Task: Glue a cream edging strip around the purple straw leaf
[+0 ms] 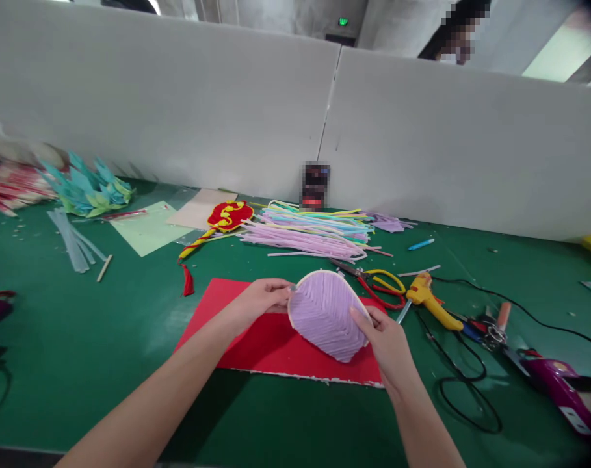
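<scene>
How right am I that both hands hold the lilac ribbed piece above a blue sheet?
One slip: the sheet is red, not blue, as the head view shows. The left hand and right hand do hold the lilac ribbed piece above it.

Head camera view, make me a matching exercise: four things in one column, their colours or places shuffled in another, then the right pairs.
Things:
1. Lilac ribbed panel
2. Glue gun
3. Tassel
4. Pipe cleaners

Descriptions:
A. Yellow, lying to the right of the right hand
B. Lilac, turquoise and yellow, piled beyond the panel
C. Red, lying left of the red board
D. Held between the left hand and right hand

Pairs: 1-D, 2-A, 3-C, 4-B.
</scene>
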### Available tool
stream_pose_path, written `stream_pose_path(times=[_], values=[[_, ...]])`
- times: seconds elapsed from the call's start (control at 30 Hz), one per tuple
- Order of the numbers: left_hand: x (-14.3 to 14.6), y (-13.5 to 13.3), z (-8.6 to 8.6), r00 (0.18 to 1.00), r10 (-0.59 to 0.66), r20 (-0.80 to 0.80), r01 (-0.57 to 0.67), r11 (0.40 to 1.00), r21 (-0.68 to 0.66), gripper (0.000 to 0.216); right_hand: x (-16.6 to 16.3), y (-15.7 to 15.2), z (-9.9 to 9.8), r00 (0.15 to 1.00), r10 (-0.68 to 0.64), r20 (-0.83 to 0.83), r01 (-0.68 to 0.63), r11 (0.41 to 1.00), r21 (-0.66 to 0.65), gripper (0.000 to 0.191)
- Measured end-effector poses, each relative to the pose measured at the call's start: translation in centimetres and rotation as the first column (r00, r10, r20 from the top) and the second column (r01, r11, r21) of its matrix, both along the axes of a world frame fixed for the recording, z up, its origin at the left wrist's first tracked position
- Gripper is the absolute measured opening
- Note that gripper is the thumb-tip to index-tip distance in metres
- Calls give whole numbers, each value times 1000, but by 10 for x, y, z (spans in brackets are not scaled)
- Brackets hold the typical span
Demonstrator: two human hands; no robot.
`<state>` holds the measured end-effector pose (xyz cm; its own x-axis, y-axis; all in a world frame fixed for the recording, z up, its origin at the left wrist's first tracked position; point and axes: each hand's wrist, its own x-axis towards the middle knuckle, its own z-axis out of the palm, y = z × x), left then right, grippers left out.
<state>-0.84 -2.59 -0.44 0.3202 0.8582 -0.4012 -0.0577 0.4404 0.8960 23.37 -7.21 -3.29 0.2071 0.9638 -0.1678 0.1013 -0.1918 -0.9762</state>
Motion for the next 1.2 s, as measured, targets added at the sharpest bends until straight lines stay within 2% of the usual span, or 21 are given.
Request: stream_pose_path(times=[0.33,0.73,0.8,0.87,0.97,1.03,1.13,1.2], values=[[-6,-3,-1,999,0,-47,-1,1000,-11,29,-4,-5,1,1000,18,-3,-18,1000,5,43],[-10,-3,-2,998,-43,-53,43,999,3,27,-3,-1,0,988,96,123,-97,995,0,42],[-12,-2,-1,994,-69,-82,72,997,36,32,-5,3,1,980,113,165,-115,993,6,41],[-14,-1,-2,983,-95,-159,117,984,135,34,-8,8,3,967,131,218,-138,990,19,40],[-18,1,-5,936,-74,-343,196,922,334,27,-15,21,7,935,178,307,-201,978,47,37],[-20,3,-9,881,-19,-472,235,885,402,22,-17,33,10,906,195,375,-237,969,69,35],[-21,3,-17,767,96,-635,264,854,448,22,-13,60,13,859,125,496,-223,964,143,35],[-20,2,-25,714,203,-670,222,842,492,20,-5,80,15,816,45,576,-207,953,220,31]])
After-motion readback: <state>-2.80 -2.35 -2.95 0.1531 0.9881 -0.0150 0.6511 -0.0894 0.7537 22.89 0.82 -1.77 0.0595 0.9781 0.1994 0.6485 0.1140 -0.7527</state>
